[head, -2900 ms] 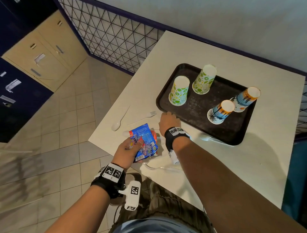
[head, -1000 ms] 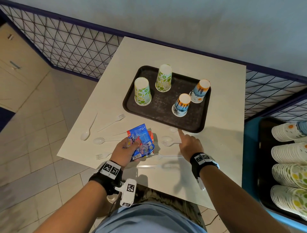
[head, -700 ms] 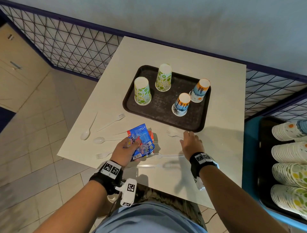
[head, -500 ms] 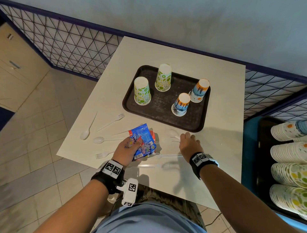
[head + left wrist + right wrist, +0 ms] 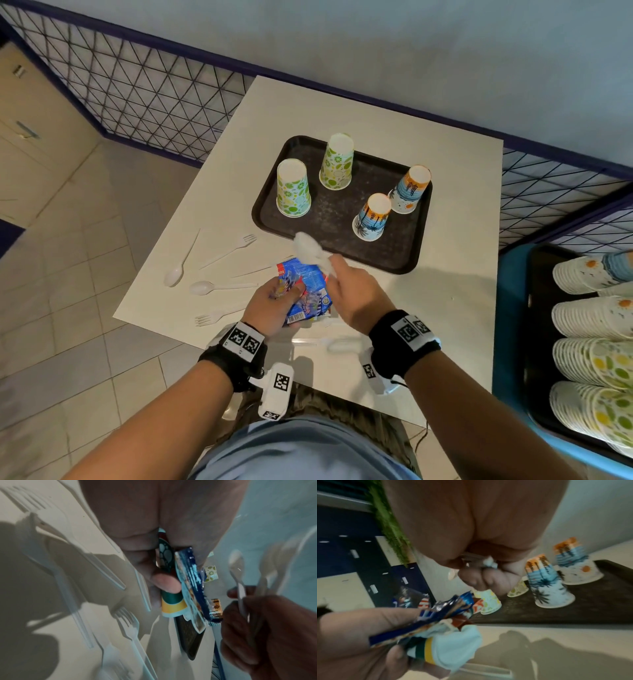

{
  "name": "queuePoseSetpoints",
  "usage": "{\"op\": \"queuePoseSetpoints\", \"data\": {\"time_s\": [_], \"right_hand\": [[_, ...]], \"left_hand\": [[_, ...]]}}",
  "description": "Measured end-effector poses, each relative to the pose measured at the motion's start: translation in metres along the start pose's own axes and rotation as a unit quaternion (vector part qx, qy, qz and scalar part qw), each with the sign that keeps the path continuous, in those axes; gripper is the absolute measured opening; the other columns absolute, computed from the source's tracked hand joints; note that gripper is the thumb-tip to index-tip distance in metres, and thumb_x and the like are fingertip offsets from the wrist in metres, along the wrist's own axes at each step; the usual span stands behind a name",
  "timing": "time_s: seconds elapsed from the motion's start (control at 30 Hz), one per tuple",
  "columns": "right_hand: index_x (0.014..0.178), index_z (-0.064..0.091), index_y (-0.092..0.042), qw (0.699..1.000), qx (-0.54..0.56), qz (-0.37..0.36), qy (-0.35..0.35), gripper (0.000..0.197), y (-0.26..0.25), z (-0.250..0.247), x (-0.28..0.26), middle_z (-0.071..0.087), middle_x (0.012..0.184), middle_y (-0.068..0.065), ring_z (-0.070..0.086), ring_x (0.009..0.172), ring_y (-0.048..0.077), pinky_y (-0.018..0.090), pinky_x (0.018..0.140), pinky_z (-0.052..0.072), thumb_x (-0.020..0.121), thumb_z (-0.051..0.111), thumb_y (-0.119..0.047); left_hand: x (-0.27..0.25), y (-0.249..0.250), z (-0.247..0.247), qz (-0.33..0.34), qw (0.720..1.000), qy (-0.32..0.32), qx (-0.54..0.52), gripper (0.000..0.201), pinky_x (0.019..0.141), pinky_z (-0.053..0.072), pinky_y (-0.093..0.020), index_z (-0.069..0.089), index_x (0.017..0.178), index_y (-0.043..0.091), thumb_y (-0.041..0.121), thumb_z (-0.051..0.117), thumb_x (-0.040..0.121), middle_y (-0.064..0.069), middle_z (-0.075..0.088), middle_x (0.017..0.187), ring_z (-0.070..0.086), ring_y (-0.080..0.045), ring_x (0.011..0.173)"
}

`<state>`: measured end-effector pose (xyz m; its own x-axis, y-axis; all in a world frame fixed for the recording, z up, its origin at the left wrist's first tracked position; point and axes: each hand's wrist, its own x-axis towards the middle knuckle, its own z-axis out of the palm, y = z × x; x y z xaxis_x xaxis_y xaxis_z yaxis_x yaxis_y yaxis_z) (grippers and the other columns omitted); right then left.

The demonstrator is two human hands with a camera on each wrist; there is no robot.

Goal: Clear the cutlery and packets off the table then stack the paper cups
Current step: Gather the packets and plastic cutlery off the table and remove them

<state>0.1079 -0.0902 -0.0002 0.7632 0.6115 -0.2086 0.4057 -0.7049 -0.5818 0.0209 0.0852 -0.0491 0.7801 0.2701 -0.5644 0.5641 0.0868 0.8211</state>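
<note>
My left hand (image 5: pixel 278 297) grips a bundle of blue snack packets (image 5: pixel 306 297) above the table's near edge; the left wrist view shows the packets (image 5: pixel 189 585) pinched under the thumb. My right hand (image 5: pixel 337 274) holds white plastic spoons (image 5: pixel 308 247) lifted beside the packets, its fingers curled round their handles (image 5: pixel 489 562). Loose white cutlery lies on the white table (image 5: pixel 455 240): a spoon (image 5: pixel 174 275), a fork (image 5: pixel 230 251), another spoon (image 5: pixel 205 287), a fork (image 5: pixel 209 318). Several upturned paper cups stand on the dark tray (image 5: pixel 334 216), two green-patterned (image 5: pixel 294 189), two blue-and-orange (image 5: pixel 371 217).
Another white piece of cutlery (image 5: pixel 337 345) lies near the front edge under my wrists. To the right, a blue bin (image 5: pixel 510 342) holds rows of stacked paper cups (image 5: pixel 596 363). A dark wire-mesh railing (image 5: pixel 137 92) runs behind and left of the table.
My right hand closed on the spoons lying in front of the tray and lifted them left toward the packets. The left hand kept its hold on the packets.
</note>
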Motion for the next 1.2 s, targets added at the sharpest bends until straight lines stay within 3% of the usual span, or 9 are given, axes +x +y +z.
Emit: {"op": "queuePoseSetpoints", "data": {"time_s": [0.1,0.23,0.37,0.53,0.63,0.73,0.83,1.03,1.2], "right_hand": [[0.131,0.041,-0.016,0.992,-0.115,0.031,-0.044,0.034,-0.015,0.001,0.003,0.070,0.103,0.016,0.064,0.088,0.042,0.042,0.067,0.040,0.104,0.035,-0.035],[0.129,0.037,-0.021,0.992,-0.106,0.065,-0.023,0.032,-0.020,0.003,-0.002,0.071,0.101,0.015,0.065,0.086,0.041,0.039,0.067,0.037,0.107,0.026,-0.041],[0.119,0.032,-0.029,0.996,-0.049,0.075,0.001,0.026,-0.014,0.011,-0.002,0.070,0.101,0.010,0.067,0.088,0.039,0.043,0.072,0.047,0.107,0.023,-0.050],[0.105,0.047,-0.033,0.991,0.101,0.050,0.078,0.013,0.000,0.016,-0.005,0.072,0.093,-0.004,0.066,0.079,0.021,0.039,0.069,0.055,0.104,0.044,-0.046],[0.099,0.056,-0.031,0.978,0.160,0.049,0.124,0.010,0.002,0.021,-0.006,0.070,0.090,-0.012,0.066,0.077,0.009,0.031,0.066,0.055,0.102,0.056,-0.040],[0.099,0.061,-0.030,0.978,0.154,0.013,0.142,0.010,0.006,0.027,-0.004,0.068,0.096,-0.009,0.064,0.085,0.011,0.038,0.076,0.056,0.100,0.058,-0.039],[0.101,0.069,-0.032,0.980,0.133,-0.012,0.149,0.014,0.009,0.030,-0.003,0.058,0.095,-0.005,0.062,0.083,0.013,0.040,0.078,0.055,0.096,0.060,-0.041],[0.099,0.080,-0.018,0.969,0.183,-0.065,0.153,0.009,0.012,0.023,-0.002,0.053,0.093,0.002,0.058,0.083,0.009,0.034,0.079,0.053,0.093,0.073,-0.019],[0.106,0.075,-0.017,0.960,0.236,-0.050,0.140,0.015,0.004,0.019,-0.010,0.058,0.092,-0.008,0.058,0.082,0.003,0.015,0.077,0.045,0.092,0.074,-0.013]], "left_hand": [[0.001,0.007,0.001,0.022,0.999,-0.012,0.042,0.037,0.091,0.064,-0.055,0.078,0.110,0.026,0.057,0.071,0.090,-0.002,0.085,0.098,0.082,-0.025,0.092],[0.001,0.016,0.000,0.021,0.998,-0.016,0.057,0.038,0.091,0.064,-0.057,0.077,0.109,0.029,0.058,0.068,0.087,-0.003,0.084,0.099,0.082,-0.027,0.093],[0.000,0.018,0.000,0.010,1.000,-0.008,0.017,0.011,0.085,0.067,-0.053,0.078,0.109,0.032,0.036,0.072,0.100,-0.003,0.085,0.102,0.082,-0.026,0.092],[-0.003,0.018,0.003,-0.019,0.999,-0.019,-0.047,0.027,0.059,0.066,-0.033,0.076,0.119,0.021,0.031,0.080,0.094,-0.007,0.085,0.102,0.083,-0.019,0.082],[-0.001,0.014,0.005,-0.032,0.997,-0.012,-0.069,0.042,0.079,0.069,-0.044,0.077,0.121,0.021,0.043,0.086,0.086,-0.008,0.085,0.105,0.083,-0.022,0.088],[0.002,0.009,0.008,-0.041,0.996,0.013,-0.084,0.078,0.101,0.061,-0.057,0.077,0.122,0.020,0.065,0.094,0.061,-0.008,0.084,0.109,0.082,-0.030,0.101],[0.006,0.005,0.012,-0.050,0.993,0.027,-0.105,0.088,0.104,0.059,-0.057,0.076,0.122,0.021,0.067,0.099,0.051,-0.006,0.084,0.110,0.081,-0.030,0.104],[0.000,0.016,0.017,-0.043,0.991,0.009,-0.124,0.083,0.102,0.060,-0.060,0.082,0.109,0.022,0.073,0.097,0.045,-0.010,0.085,0.105,0.081,-0.033,0.102],[0.001,0.016,0.019,-0.057,0.988,0.028,-0.143,0.086,0.101,0.059,-0.064,0.081,0.112,0.021,0.072,0.097,0.044,-0.014,0.084,0.106,0.081,-0.038,0.103]]}}
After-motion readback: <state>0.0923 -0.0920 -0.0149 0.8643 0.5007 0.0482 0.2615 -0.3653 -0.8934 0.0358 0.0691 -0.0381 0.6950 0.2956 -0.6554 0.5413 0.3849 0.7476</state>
